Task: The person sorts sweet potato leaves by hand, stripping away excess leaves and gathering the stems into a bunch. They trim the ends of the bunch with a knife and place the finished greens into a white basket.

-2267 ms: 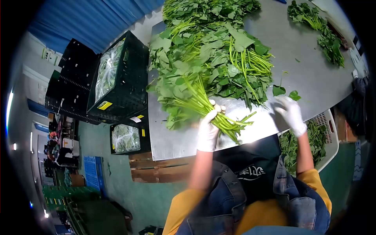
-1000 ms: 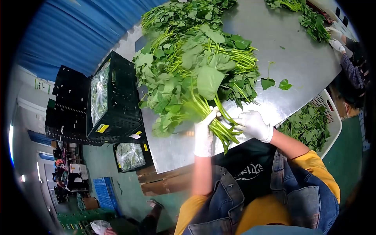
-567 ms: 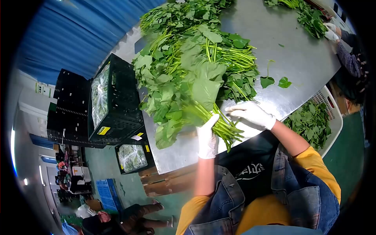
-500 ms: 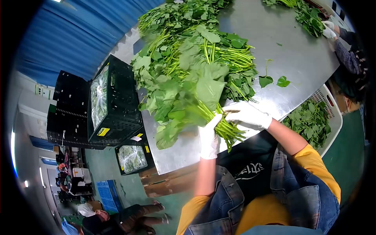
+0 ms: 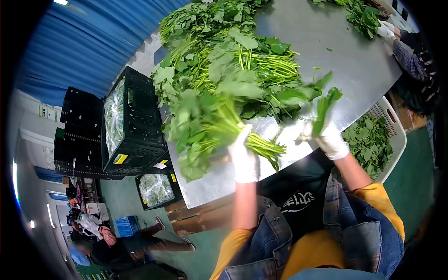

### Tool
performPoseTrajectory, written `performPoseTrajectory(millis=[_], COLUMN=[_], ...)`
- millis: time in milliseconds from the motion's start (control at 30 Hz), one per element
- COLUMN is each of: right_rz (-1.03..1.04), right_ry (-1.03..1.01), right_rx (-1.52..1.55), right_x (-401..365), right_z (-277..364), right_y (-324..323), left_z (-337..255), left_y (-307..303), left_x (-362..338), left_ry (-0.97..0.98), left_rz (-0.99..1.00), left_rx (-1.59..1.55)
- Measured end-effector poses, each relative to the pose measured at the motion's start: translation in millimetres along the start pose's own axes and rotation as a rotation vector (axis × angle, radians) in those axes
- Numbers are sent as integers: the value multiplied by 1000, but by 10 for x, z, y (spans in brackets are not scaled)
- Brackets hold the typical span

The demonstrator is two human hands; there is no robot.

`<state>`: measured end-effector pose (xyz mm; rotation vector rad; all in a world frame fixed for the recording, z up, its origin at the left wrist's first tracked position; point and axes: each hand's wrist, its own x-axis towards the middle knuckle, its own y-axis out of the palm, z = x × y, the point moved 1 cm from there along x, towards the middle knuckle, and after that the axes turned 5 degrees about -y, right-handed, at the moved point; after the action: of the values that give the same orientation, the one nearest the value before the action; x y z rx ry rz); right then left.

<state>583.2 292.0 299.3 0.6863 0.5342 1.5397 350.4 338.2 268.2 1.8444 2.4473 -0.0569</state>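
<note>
In my gloved left hand point(image 5: 245, 158) is a bunch of long-stemmed leafy greens point(image 5: 224, 119), fingers wrapped round the stems. The leaves point to the far left, and the cut ends stick out toward my body. My gloved right hand point(image 5: 330, 140), smeared by motion, is apart from the bunch and closed on a leafy stem point(image 5: 322, 114) over the table's near edge. Behind the bunch, a large heap of the same greens point(image 5: 266, 67) covers the left side of the metal table point(image 5: 322, 28).
A white basket point(image 5: 396, 151) of greens stands to the right. Dark crates point(image 5: 140, 116) with plastic-wrapped greens are stacked at the left. Across the table, a co-worker's gloved hands point(image 5: 385, 29) hold greens. Another person point(image 5: 126, 247) walks on the floor at lower left.
My right hand has left the bunch's stem ends and moved right with a leafy stem. The left hand still holds the bunch, shifted slightly left. The person at lower left has moved.
</note>
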Motion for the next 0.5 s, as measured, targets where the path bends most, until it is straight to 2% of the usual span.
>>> performPoseTrajectory(millis=[67,133,200,267,300,333,400,433,467,500], right_rz=[-58,-182,-295,-153,-271,-389,-255,-267,-144,-27], right_ry=[-37,20,214,323,595,409,2,-93,-90,-278], right_rx=[-262,-325,-668,-1730,-2486,-2619,-1938,-1494,-1562,-1593], right_x=[-293,-571,-808,-1013,-955,-872,-531,-319,-69,148], right_z=[356,759,1117,1241,1217,1140,1084,901,774,680], right_y=[-404,-885,-1440,-2104,-1948,-2023,-1443,-1256,-1112,-784], left_z=[94,-161,-74,2,26,24,-5,1,-3,-8], left_y=[-380,-476,-625,-648,-630,-598,-502,-456,-435,-437], left_x=[169,244,309,315,301,278,232,218,197,167], left_ry=[44,-469,-436,-442,-453,-460,-506,-506,-503,-502], left_rz=[145,43,71,93,120,130,153,141,145,151], left_rx=[35,-732,-731,-756,-783,-782,-835,-846,-849,-825])
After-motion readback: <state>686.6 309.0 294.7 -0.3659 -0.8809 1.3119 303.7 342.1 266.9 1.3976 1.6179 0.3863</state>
